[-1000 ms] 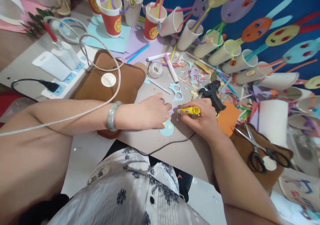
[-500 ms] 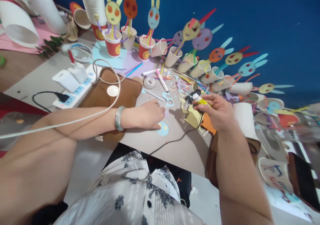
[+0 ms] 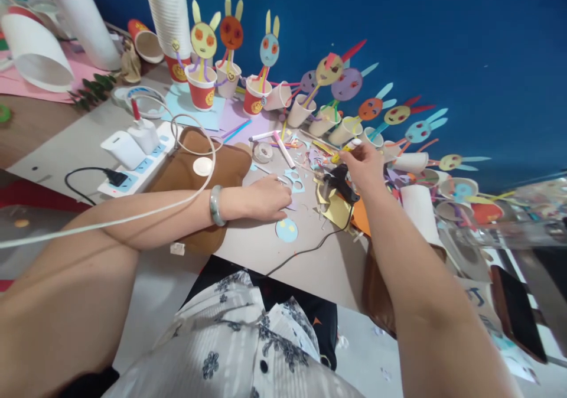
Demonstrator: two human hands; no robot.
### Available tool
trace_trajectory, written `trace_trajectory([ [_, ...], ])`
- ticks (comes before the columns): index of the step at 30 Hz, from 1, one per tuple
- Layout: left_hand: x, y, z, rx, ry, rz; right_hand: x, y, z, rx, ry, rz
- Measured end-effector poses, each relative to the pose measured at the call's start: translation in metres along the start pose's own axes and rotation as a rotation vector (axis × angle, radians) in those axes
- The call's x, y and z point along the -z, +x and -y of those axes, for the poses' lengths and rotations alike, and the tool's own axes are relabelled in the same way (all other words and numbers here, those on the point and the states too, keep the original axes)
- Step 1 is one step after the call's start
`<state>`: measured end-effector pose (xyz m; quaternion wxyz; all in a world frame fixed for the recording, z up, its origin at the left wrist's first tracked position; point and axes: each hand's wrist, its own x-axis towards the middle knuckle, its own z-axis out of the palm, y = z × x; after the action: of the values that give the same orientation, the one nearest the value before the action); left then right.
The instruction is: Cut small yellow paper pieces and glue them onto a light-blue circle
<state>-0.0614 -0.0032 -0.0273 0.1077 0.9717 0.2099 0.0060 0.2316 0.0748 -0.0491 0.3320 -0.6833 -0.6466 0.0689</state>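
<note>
My right hand (image 3: pixel 367 165) reaches over the scraps at the table's back, its fingers closed on a yellow-and-white glue stick (image 3: pixel 351 146); part of the stick is hidden. Just below that hand lies a black glue gun (image 3: pixel 341 180) with its cord running towards me. My left hand (image 3: pixel 267 198) rests on the table, thumb apart from the fingers, nothing seen in it. Near its thumb is a light blue paper disc (image 3: pixel 287 230) bearing two small yellow spots. A pink marker (image 3: pixel 284 150) and a tape roll (image 3: pixel 263 152) lie beyond my left hand.
Paper cups holding rabbit-faced figures, such as a red cup (image 3: pixel 201 88), line the blue wall. A white power strip (image 3: pixel 140 165) sits left, its cable crossing above my left forearm. Brown material (image 3: pixel 221 165) lies under that wrist. A phone (image 3: pixel 518 312) is at right.
My right hand has moved forward and left with the glue stick, past the glue gun. My left hand has drawn slightly off the blue disc, and both yellow spots now show.
</note>
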Motion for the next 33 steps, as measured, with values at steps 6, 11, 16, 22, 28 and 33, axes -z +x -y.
trace_trajectory([
  [6, -0.005, 0.003, 0.003, 0.003, -0.005, -0.045, -0.009, 0.013, -0.009, -0.150, -0.229, -0.079],
  [11, -0.006, 0.004, 0.005, 0.016, 0.023, -0.043, -0.011, 0.010, -0.007, -0.185, -0.274, -0.035],
  [16, -0.007, 0.004, 0.006, 0.010, 0.045, -0.062, -0.009, 0.009, -0.009, -0.210, -0.261, 0.008],
  [22, -0.008, 0.005, 0.008, 0.024, 0.043, -0.085, 0.008, -0.012, 0.002, -0.043, -0.313, -0.047],
  [28, -0.008, 0.006, 0.009, 0.025, 0.049, -0.097, 0.025, -0.065, 0.046, 0.184, -0.295, -0.101],
  [33, -0.007, 0.005, 0.008, -0.042, 0.004, -0.207, 0.032, -0.097, 0.067, -0.047, 0.120, 0.265],
])
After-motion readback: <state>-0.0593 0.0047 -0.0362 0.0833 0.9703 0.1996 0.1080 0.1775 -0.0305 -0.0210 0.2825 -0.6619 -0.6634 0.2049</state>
